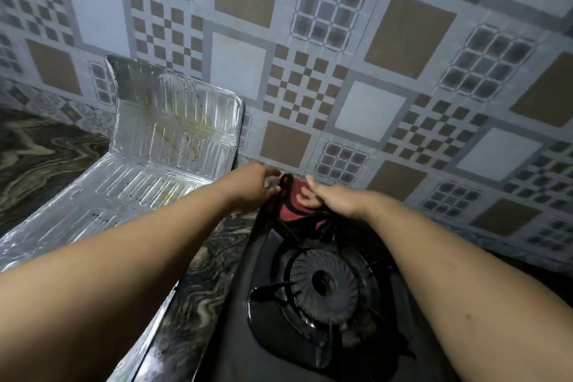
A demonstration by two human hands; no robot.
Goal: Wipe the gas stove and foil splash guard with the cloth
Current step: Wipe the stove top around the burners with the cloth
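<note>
While the foil splash guard (pixel 173 133) stands beside the stove (pixel 313 288), both hands (pixel 257 186) (pixel 335 198) grip the cloth (pixel 294 205).

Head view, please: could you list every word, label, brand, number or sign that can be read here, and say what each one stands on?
None can be read.
Gas stove: no brand or marking shows on its dark top or burner.
Foil splash guard: embossed ribs and yellowish stains only, no print.
Cloth, held by the left hand and right hand: red and dark, no legible label.
Wall tiles: patterns only.
</note>
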